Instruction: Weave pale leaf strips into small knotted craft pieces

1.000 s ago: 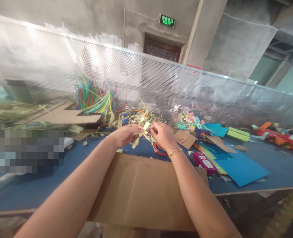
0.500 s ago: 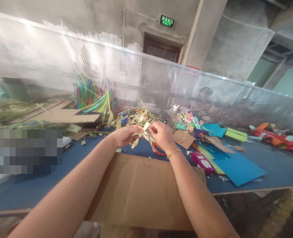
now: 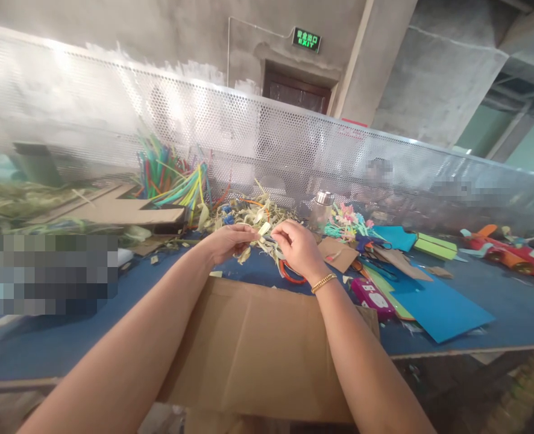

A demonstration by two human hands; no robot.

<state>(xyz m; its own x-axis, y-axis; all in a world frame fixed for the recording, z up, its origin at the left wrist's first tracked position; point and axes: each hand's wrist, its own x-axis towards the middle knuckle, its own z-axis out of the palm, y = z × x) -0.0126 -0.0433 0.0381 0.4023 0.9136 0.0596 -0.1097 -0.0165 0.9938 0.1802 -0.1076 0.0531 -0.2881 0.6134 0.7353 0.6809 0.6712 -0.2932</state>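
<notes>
My left hand (image 3: 231, 243), pinched closed, grips a pale yellow, leaf-like strip (image 3: 264, 228) above the blue table (image 3: 520, 307), beyond the brown cardboard sheet (image 3: 253, 349) overhanging its near edge; my right hand (image 3: 296, 246), half curled, hovers alongside, its hold indiscernible

The flat brown cardboard sheet (image 3: 258, 349) looks matt, lightly creased; beyond it, the short pale husk-like strip (image 3: 264, 229) looks papery and the round silver metal cap (image 3: 325, 198) shines.

The strip (image 3: 264, 229) is pale yellow, the cardboard (image 3: 258, 349) brown, the tabletop (image 3: 511, 301) blue, the pack (image 3: 372, 299) purple and white.
</notes>
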